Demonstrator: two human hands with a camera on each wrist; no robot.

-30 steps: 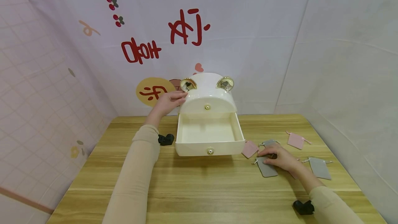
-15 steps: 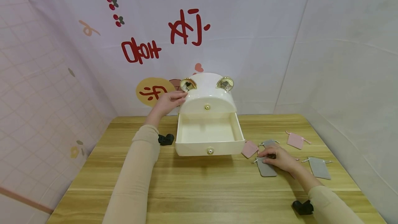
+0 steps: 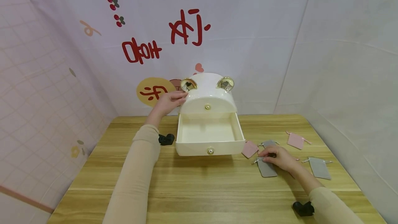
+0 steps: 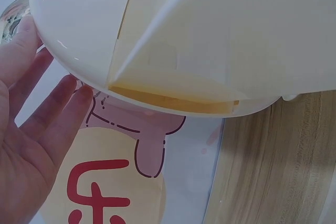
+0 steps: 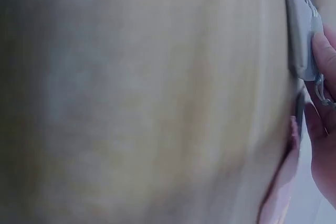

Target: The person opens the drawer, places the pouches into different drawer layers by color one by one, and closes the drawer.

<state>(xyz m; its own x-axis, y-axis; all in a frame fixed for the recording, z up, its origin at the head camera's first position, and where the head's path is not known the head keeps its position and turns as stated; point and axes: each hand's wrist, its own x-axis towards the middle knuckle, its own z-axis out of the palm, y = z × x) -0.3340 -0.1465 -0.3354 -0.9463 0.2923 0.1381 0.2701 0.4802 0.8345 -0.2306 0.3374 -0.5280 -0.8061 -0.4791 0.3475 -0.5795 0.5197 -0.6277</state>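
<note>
A grey pouch (image 3: 266, 168) lies flat on the desk (image 3: 199, 189), just in front and to the right of the cream jewellery box (image 3: 207, 94). The right hand (image 3: 277, 157) rests on the pouch's upper end, fingers bent down onto the fabric near its drawstring (whether they pinch it or only press on it I cannot tell). Just beside that hand lie a pink pouch (image 3: 249, 149) and a second grey pouch (image 3: 269, 143), partly hidden by the fingers.

The box's lower drawer (image 3: 209, 137) is pulled out, with a gold knob (image 3: 210, 151) on its front. The left hand (image 3: 168, 102) lies open against the box's rounded left side, fingers straight and touching the shell below a gold ear (image 3: 188, 84).

Farther right on the desk lie another pink pouch (image 3: 295, 140) and another grey pouch (image 3: 319, 167), well apart from the drawer.
</note>
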